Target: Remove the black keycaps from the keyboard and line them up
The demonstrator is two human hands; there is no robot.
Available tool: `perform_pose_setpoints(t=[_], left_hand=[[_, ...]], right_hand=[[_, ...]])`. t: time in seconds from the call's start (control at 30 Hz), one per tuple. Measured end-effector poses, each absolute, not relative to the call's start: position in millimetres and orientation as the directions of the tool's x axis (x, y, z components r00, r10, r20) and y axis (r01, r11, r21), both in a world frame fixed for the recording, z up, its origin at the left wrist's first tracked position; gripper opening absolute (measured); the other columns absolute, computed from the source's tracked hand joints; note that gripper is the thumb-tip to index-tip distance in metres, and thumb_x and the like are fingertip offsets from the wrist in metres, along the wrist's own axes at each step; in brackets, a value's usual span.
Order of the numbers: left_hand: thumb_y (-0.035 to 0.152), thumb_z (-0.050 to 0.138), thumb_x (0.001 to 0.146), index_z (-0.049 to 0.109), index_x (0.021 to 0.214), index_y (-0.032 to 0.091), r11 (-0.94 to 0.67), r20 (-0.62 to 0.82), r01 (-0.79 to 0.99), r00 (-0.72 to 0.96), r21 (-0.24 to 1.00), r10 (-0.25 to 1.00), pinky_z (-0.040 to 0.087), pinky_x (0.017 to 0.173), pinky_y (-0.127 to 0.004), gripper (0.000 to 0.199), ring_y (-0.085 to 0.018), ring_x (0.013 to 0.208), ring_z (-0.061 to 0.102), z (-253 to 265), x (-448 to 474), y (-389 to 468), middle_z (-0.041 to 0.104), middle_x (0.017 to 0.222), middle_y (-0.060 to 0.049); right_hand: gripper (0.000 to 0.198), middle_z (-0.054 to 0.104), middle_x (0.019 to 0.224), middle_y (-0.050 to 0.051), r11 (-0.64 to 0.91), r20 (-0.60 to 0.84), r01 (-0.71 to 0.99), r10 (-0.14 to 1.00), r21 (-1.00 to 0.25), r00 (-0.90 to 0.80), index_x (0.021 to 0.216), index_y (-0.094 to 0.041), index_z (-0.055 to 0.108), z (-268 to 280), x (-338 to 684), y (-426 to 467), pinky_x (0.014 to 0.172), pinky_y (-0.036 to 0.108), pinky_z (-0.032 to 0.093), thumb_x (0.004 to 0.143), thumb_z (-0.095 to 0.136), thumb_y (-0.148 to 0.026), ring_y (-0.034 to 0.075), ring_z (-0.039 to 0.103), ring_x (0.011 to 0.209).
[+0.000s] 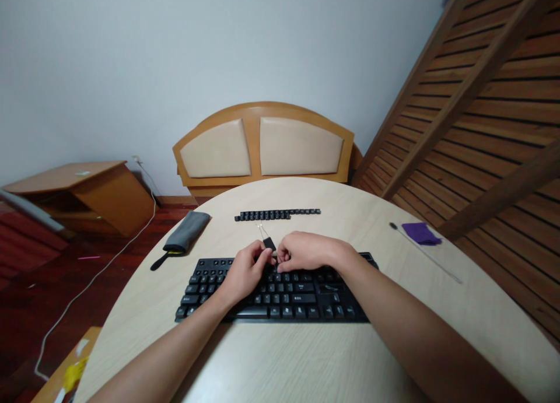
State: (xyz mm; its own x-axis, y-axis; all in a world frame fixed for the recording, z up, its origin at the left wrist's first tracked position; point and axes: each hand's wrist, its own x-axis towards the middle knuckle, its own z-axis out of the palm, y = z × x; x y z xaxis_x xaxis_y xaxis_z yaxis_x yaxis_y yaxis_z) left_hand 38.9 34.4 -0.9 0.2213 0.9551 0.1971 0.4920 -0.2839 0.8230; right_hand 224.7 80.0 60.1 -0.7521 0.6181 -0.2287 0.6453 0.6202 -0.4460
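A black computer keyboard (303, 298) lies across the near part of the table, with its top row of keycaps off. My left hand (245, 272) is over its upper middle, thumb and fingers pinched on a keycap puller (268, 243), whose black body and thin wire prongs point away from me. Right beside it, my right hand (304, 251) has its fingers curled in close to the puller's near end. What those fingertips hold is too small and hidden to tell. Beyond the hands, loose black keycaps (265, 215) stand lined up in rows.
On the round table (280, 356), a grey pouch (188, 231) lies at the left. A purple cloth (421, 234) and a thin brush (426, 251) lie at the right. Behind stand a headboard (255, 140) and a slatted wooden screen (481, 129). A white cable (100, 273) crosses the floor.
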Motion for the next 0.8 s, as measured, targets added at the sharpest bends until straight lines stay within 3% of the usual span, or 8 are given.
perform_pose_setpoints(t=[0.3,0.5,0.7,0.8], left_hand=[[0.039,0.048,0.095,0.058,0.079,0.018,-0.309,0.269,0.412,0.154,0.857,0.951,0.044,0.072,-0.027,0.029,-0.017,0.073,0.061,-0.8,38.0,34.5,0.067,0.077,-0.002],[0.039,0.049,0.095,0.055,0.080,0.018,-0.285,0.253,0.375,0.133,0.882,0.958,0.044,0.071,-0.026,0.026,-0.017,0.074,0.064,-2.0,37.2,35.1,0.070,0.078,-0.002],[0.040,0.048,0.095,0.054,0.083,0.019,-0.260,0.237,0.316,0.111,0.912,0.965,0.044,0.071,-0.025,0.025,-0.016,0.073,0.063,-3.5,35.9,37.2,0.069,0.077,-0.002],[0.039,0.049,0.095,0.053,0.083,0.019,-0.255,0.235,0.300,0.102,0.919,0.967,0.044,0.071,-0.026,0.024,-0.017,0.073,0.063,-4.2,35.2,37.7,0.068,0.076,-0.001]], right_hand=[[0.020,0.071,0.077,0.001,0.644,-0.106,0.595,0.631,-0.481,-0.769,0.087,-0.017,0.072,58.6,225.1,83.1,0.056,0.022,0.036,0.074,0.067,-0.032,0.014,0.059,0.065],[0.019,0.068,0.076,0.000,0.598,-0.077,0.551,0.634,-0.582,-0.770,0.091,-0.016,0.068,58.4,226.1,85.8,0.058,0.021,0.037,0.072,0.067,-0.017,0.013,0.060,0.066],[0.038,0.069,0.084,0.000,0.565,0.019,0.461,0.646,-0.684,-0.763,0.106,-0.018,0.056,50.5,225.6,89.3,0.063,0.022,0.042,0.072,0.070,-0.013,0.014,0.063,0.074],[0.029,0.069,0.086,0.001,0.617,0.064,0.421,0.609,-0.665,-0.791,0.102,-0.019,0.060,54.9,226.0,88.7,0.067,0.023,0.044,0.076,0.070,-0.015,0.015,0.064,0.077]])
